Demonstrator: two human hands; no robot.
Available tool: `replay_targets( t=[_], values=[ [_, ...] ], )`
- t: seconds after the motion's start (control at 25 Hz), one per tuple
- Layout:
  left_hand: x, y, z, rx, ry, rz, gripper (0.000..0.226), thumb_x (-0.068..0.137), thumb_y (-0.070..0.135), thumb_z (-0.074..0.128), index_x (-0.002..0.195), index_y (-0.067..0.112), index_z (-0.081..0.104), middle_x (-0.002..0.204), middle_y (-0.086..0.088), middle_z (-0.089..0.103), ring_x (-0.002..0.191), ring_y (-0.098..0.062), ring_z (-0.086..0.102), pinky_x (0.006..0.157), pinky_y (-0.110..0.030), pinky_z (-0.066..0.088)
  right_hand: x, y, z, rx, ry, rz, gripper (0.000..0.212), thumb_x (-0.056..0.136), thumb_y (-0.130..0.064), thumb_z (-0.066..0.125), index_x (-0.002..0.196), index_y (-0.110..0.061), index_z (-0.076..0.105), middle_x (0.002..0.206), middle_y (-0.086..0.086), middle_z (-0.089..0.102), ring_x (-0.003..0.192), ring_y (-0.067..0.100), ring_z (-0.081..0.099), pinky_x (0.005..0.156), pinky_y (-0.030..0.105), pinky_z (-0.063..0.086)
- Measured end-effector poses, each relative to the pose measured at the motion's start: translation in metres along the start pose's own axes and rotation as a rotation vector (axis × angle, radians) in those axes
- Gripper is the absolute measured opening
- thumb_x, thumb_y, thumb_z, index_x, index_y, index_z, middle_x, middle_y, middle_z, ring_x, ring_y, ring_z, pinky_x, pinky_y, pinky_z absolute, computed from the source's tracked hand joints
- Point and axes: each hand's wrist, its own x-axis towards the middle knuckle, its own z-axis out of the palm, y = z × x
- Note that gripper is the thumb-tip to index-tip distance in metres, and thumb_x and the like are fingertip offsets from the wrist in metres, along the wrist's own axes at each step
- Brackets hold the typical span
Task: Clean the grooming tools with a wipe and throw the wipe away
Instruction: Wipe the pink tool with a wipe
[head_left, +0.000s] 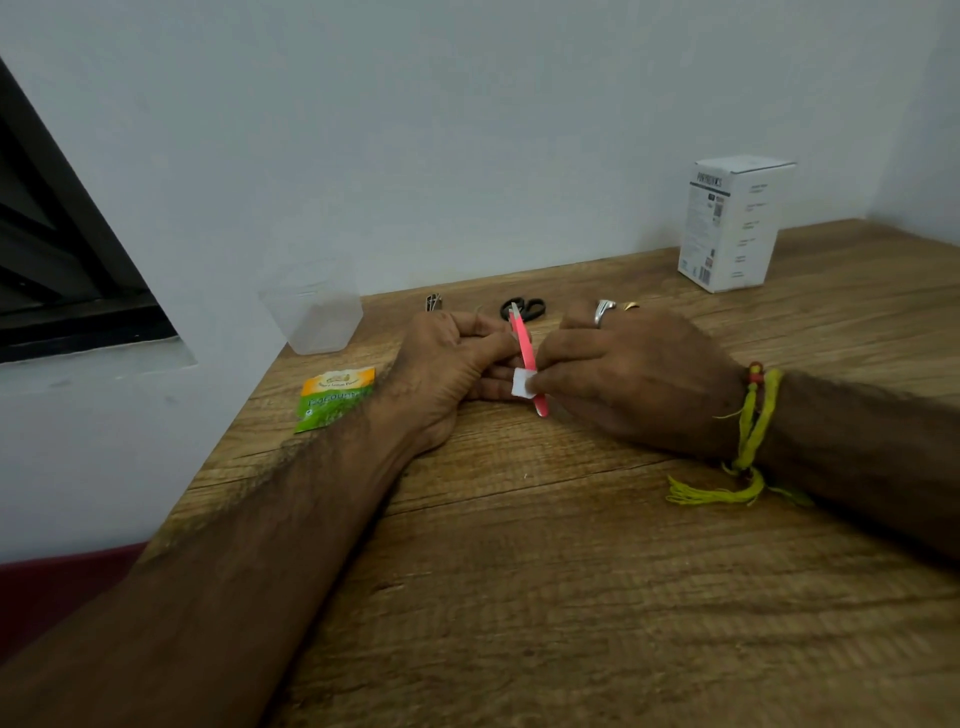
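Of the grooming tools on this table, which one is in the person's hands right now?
The pink tweezers: the left hand holds them while the right hand pinches the white wipe against them. The black scissors and nail clipper lie untouched behind.

White box (732, 223) and green-orange sachet (335, 397) carry print too blurred to read.

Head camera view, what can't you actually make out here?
- Scissors: blades hidden behind the hands and the pink tweezers.
- White box: print too small to read.
- Small metal tool: too small to identify.
- Sachet: lettering blurred.
- Wipe: mostly covered by right hand.
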Motion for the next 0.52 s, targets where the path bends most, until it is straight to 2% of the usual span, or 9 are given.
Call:
replay_targets(
  t=[0.52],
  values=[
    [-0.0014,0.0022,0.0026,-0.02,-0.017,-0.02,0.005,0.089,-0.005,0.068,0.086,-0.004,0.07,0.069,-0.015,0.074,0.054,-0.021,0.071,0.052,-0.027,0.06,-0.0007,-0.0001,-0.0077,0.081,-0.076,-0.01,0.01,0.088,-0.023,0.075,0.093,-0.015,0.079,0.096,0.005,0.074,0.081,0.031,0.067,0.056,0.04,0.055]
  ],
)
